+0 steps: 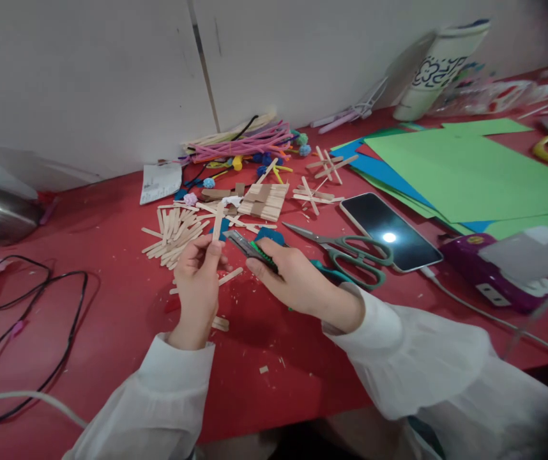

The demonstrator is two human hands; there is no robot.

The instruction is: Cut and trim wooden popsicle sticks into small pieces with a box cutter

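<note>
My left hand (198,281) pinches a wooden craft stick (218,223) upright above the red table (111,319). My right hand (297,278) is closed round a green utility knife (250,248), its metal tip pointing left towards the stick. Just beyond my hands lies a pile of loose craft sticks (174,231), and a flat panel of joined sticks (264,201) sits behind it. Both arms wear white sleeves.
Green-handled scissors (350,252) and a phone (389,230) lie right of my hands. Green and blue paper sheets (470,172) cover the back right. Pipe cleaners (250,144) and pom-poms sit by the wall. A purple device (485,268) is at right, black cables (39,306) at left.
</note>
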